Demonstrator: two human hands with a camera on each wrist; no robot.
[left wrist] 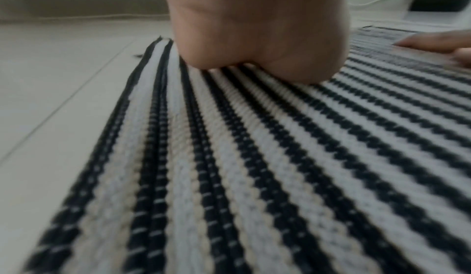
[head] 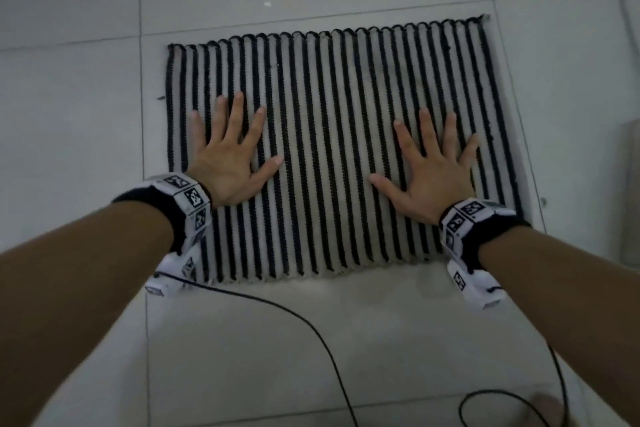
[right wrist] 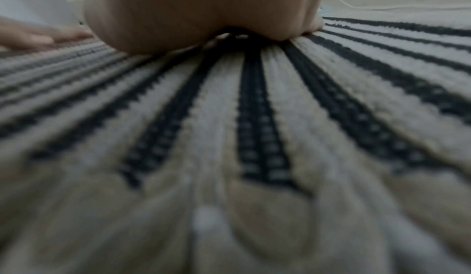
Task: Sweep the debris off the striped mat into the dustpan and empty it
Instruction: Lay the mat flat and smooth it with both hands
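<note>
A black-and-white striped mat (head: 332, 135) lies flat on the pale tiled floor. My left hand (head: 228, 152) rests palm down on the mat's left part, fingers spread and straight. On the right part my right hand (head: 429, 170) lies the same way, flat and spread. The left wrist view shows the heel of the left palm (left wrist: 254, 36) pressing on the mat (left wrist: 254, 167). In the right wrist view the heel of the right palm (right wrist: 203, 12) sits on the mat (right wrist: 254, 137). I see no debris on the mat and no dustpan in any view.
A black cable (head: 311, 322) runs over the tiles in front of the mat and loops at the lower right. A small white speck (head: 267, 4) lies on the floor beyond the mat. A pale object (head: 632, 191) stands at the right edge.
</note>
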